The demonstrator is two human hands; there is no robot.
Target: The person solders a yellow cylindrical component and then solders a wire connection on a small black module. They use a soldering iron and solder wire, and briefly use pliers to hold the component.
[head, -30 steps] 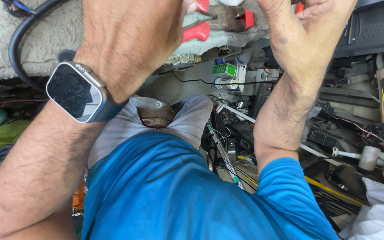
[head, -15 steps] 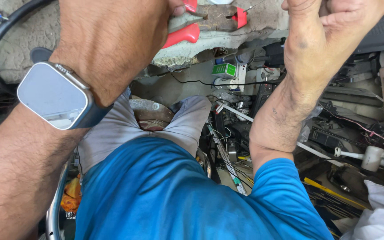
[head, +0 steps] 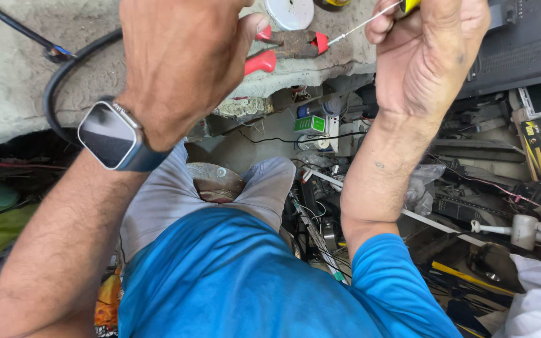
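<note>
Gripping red-handled pliers [head: 286,50] in the left hand [head: 183,59], fingers wrapped shut round the handles, rusty jaws pointing away toward the right; pinching a yellow-handled tool [head: 408,6] in the right hand [head: 427,56], closed tight; running a thin wire [head: 361,26] from that pinch down-left, its long axis slanting straight into the plier jaws; lying on the worn bench edge [head: 20,94] just beyond the left grip.

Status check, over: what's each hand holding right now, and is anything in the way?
Left hand shut on red-handled pliers. Right hand shut on thin wire running to the plier tip. Black cable beside them, not in the way.
</note>
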